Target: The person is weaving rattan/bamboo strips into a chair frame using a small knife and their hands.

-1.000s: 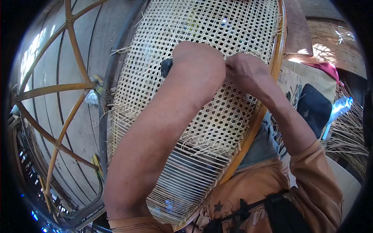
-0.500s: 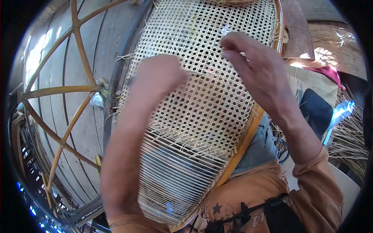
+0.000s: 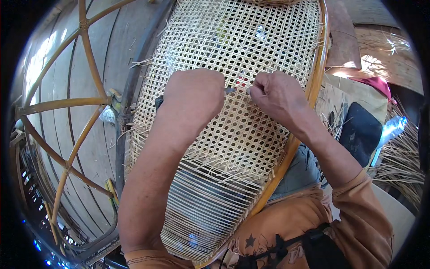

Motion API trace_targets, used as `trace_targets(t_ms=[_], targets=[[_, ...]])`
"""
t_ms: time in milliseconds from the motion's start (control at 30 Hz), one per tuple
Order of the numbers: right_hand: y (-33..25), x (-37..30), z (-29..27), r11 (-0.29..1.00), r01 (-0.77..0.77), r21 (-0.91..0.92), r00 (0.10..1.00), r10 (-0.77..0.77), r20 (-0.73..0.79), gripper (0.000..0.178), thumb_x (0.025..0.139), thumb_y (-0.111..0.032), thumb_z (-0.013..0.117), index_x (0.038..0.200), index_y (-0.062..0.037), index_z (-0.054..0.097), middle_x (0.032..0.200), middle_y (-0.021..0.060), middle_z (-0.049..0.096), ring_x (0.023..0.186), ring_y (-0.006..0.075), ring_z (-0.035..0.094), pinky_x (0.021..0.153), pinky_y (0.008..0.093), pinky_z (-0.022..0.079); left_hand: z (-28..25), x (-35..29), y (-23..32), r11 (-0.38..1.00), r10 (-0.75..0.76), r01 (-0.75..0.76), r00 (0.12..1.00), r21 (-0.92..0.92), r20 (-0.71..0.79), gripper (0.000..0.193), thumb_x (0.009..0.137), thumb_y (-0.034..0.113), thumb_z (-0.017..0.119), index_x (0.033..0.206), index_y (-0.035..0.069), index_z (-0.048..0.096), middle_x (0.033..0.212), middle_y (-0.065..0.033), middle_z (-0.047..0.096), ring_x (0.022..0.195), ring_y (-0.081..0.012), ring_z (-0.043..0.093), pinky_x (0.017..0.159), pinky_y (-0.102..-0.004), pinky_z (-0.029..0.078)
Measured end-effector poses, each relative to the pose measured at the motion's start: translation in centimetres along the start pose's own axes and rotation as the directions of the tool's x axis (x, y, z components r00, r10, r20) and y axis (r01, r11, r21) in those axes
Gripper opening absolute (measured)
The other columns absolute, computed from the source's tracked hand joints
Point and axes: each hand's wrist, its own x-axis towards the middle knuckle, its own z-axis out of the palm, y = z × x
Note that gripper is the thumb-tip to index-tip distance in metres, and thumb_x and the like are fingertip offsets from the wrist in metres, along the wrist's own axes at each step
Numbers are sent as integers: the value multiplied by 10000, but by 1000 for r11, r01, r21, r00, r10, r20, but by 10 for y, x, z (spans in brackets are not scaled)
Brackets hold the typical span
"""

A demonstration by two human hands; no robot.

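Observation:
A woven cane panel point(image 3: 244, 130) in a curved wooden frame lies in front of me. Its upper part has an open mesh of holes, while pale strands run crosswise below. My left hand point(image 3: 195, 92) is closed over the panel's middle, gripping a slim pointed tool point(image 3: 229, 90). The tool's grey tip pokes out on the right and its dark end on the left; the rest is hidden by the fist. Just right of that tip, my right hand point(image 3: 280, 95) is pinched close above the mesh. What its fingers hold, if anything, is too small to make out.
A rattan pole frame point(image 3: 67, 105) stands on the plank floor point(image 3: 89, 134) to the left. On the right are a dark flat pad point(image 3: 358, 130), a clear plastic bottle point(image 3: 392, 131), a red cloth point(image 3: 378, 84) and a heap of loose cane strips point(image 3: 401, 163).
My right hand has come down and left, its fingers closing into a pinch beside the tool tip. My left hand has shifted slightly right, and the tool now shows.

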Motion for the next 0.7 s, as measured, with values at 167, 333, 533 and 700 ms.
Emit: trace_targets(t_ms=[167, 333, 533, 700], targets=[[1, -2, -1, 1000, 13, -17, 1000, -13, -11, 220, 805, -168, 530, 692, 7, 600, 632, 229, 587, 628, 380, 604, 644, 467, 491, -13, 6, 17, 998, 52, -54, 997, 20, 53, 203, 809, 168, 533, 792, 8, 657, 755, -179, 645, 748, -336, 649, 701, -439, 505], [2, -4, 14, 969, 191, -159, 966, -214, -145, 179, 778, -133, 564, 651, -14, 609, 629, 192, 598, 651, 349, 594, 627, 443, 490, -5, 16, 10, 991, 105, -115, 986, 70, 133, 215, 826, 195, 539, 796, 19, 659, 786, -164, 653, 771, -329, 649, 720, -431, 506], [-6, -1, 23, 918, 81, -388, 995, -97, -20, 60, 742, -108, 602, 768, -59, 623, 759, 101, 641, 818, 264, 591, 703, 392, 458, 18, 18, 3, 998, 25, -21, 997, -57, 69, 354, 871, 363, 541, 819, 34, 658, 790, -161, 650, 778, -318, 646, 720, -425, 507], [6, -3, 24, 900, 325, -291, 896, -391, -210, 124, 729, -66, 601, 853, -73, 605, 848, 85, 604, 863, 259, 571, 721, 406, 443, -1, 3, -27, 996, -87, 88, 992, -10, 86, 386, 859, 372, 526, 774, 16, 649, 744, -181, 630, 725, -334, 633, 696, -437, 497]])
